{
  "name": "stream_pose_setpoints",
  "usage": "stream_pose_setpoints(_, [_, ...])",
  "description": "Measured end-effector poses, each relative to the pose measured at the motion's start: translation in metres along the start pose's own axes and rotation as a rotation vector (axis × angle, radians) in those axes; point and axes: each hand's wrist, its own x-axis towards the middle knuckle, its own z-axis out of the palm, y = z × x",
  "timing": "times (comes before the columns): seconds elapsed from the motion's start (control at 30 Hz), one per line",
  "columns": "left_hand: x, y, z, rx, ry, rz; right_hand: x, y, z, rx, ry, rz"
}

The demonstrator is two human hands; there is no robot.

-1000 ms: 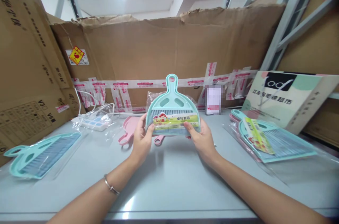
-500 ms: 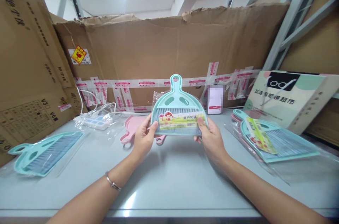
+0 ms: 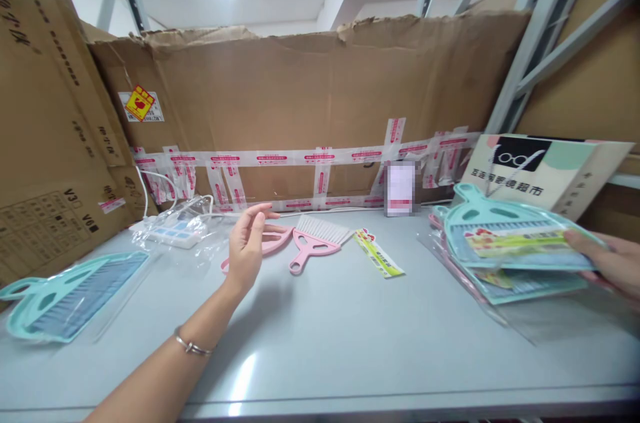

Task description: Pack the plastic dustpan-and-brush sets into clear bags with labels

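Note:
My right hand grips the right edge of a turquoise dustpan-and-brush set with a mushroom-print label, over the stack on the right. Beneath it lie another turquoise dustpan set in clear plastic and a pink one, largely covered. My left hand, a bracelet on its wrist, holds nothing; its fingers are loosely bent and apart, in front of a pink dustpan that it partly hides. Beside that pan rests a pink brush with pale bristles. A loose green-yellow label lies to its right.
A bagged turquoise dustpan set lies at the left of the grey table. Behind stand a plastic-wrapped power strip, a phone and cardboard. A printed box leans at the right, beside a metal rack post.
The turquoise dustpan set has gone from between both hands at the centre to the right-hand stack, in my right hand. My left hand has let go. The pink brush and loose label now show.

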Motion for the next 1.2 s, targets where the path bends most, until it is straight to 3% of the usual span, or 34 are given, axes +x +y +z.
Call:
stream_pose_setpoints(0.07, [-0.001, -0.001, 0.000, 0.014, -0.015, -0.004, 0.011, 0.012, -0.006, -0.040, -0.084, 0.227])
stream_pose_setpoints(0.1, [-0.001, -0.001, 0.000, 0.021, -0.020, -0.003, 0.016, 0.018, -0.006, -0.090, -0.093, 0.261])
stream_pose_setpoints(0.17, [0.000, -0.001, -0.002, 0.033, -0.014, 0.010, 0.026, 0.028, -0.004, -0.265, -0.047, 0.112])
stream_pose_setpoints(0.3, [0.007, 0.003, -0.008, 0.061, 0.066, 0.060, 0.031, 0.047, 0.014, -0.728, 0.123, -0.370])
stream_pose_setpoints(0.37, [0.014, 0.005, -0.012, 0.079, 0.120, 0.070, 0.029, 0.052, 0.024, -0.874, 0.237, -0.475])
stream_pose_setpoints(0.43, [0.020, 0.006, -0.018, 0.119, 0.156, 0.055, 0.029, 0.052, 0.031, -0.921, 0.252, -0.480])
stream_pose_setpoints(0.5, [0.027, 0.004, -0.025, 0.246, 0.126, 0.024, 0.033, 0.051, 0.033, -0.915, 0.180, -0.475])
stream_pose_setpoints(0.57, [0.031, 0.001, -0.034, 0.518, 0.002, 0.010, 0.038, 0.052, 0.032, -0.894, 0.161, -0.460])
stream_pose_setpoints(0.67, [0.031, -0.005, -0.048, 1.027, -0.257, 0.006, 0.042, 0.054, 0.033, -0.779, 0.237, -0.510])
stream_pose_setpoints(0.73, [0.028, -0.006, -0.056, 1.279, -0.359, -0.029, 0.038, 0.049, 0.037, -0.645, 0.336, -0.603])
stream_pose_setpoints(0.83, [0.022, -0.006, -0.066, 1.497, -0.361, -0.043, 0.019, 0.023, 0.047, -0.425, 0.533, -0.784])
stream_pose_setpoints(0.9, [0.020, -0.003, -0.071, 1.586, -0.330, -0.086, -0.003, -0.006, 0.058, -0.283, 0.570, -0.947])
stream_pose_setpoints(0.97, [0.021, 0.002, -0.074, 1.653, -0.339, -0.226, -0.030, -0.038, 0.072, -0.156, 0.455, -1.101])
stream_pose_setpoints(1.03, [0.023, 0.008, -0.074, 1.676, -0.392, -0.381, -0.061, -0.066, 0.091, -0.070, 0.253, -1.252])
stream_pose_setpoints(1.13, [0.029, 0.018, -0.075, 1.656, -0.456, -0.493, -0.107, -0.091, 0.128, -0.080, -0.335, -1.396])
stream_pose_setpoints(1.2, [0.033, 0.025, -0.078, 1.625, -0.413, -0.480, -0.134, -0.098, 0.156, -0.266, -0.722, -1.407])
